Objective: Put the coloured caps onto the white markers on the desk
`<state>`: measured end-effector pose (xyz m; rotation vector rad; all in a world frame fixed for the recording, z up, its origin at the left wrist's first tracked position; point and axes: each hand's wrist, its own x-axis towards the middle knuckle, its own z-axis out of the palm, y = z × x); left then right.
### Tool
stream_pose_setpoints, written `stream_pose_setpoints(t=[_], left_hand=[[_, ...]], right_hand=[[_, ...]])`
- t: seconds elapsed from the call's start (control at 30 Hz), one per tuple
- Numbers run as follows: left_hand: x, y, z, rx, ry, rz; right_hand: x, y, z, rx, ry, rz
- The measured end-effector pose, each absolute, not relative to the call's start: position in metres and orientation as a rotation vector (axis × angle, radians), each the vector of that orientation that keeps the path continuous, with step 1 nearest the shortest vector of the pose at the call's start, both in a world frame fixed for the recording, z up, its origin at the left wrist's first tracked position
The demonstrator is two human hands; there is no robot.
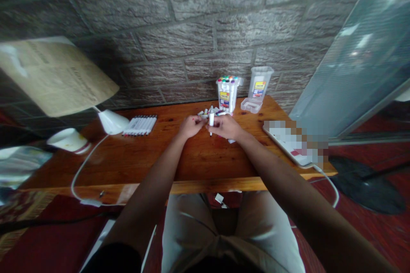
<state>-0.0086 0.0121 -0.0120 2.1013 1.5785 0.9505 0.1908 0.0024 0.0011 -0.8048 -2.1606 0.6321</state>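
Note:
A white marker (211, 120) stands nearly upright between the thumb and fingers of my right hand (226, 126), in front of the wall at the middle of the table. My left hand (192, 126) is close beside it, its fingers drawn together near the marker; whatever they pinch is too small to tell. Behind both hands lie several loose markers (202, 113), partly hidden by the fingers. A clear case of markers (226, 94) with coloured caps stands just behind my right hand. On the left, several white markers (140, 125) lie side by side in a row.
An open clear plastic case (258, 85) stands at the back right. Nearer me is a tablet-like device (288, 145), partly blurred out, with a white cable. A lamp (112, 122) and a paper cup (68, 140) stand left on the wooden table (141, 158); a stone wall rises behind.

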Motion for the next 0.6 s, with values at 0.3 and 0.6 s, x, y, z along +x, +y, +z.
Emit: stream_pose_setpoints(t=[0.3, 0.6], left_hand=[[-0.0094, 0.0118, -0.0127, 2.147, 1.596, 0.928], [-0.0101, 0.0131, -0.0145, 2.15, 1.592, 0.945]], right_hand=[[0.1995, 0.0024, 0.0086, -1.112, -2.073, 0.435], [0.1956, 0.0005, 0.007, -1.122, -2.022, 0.441]])
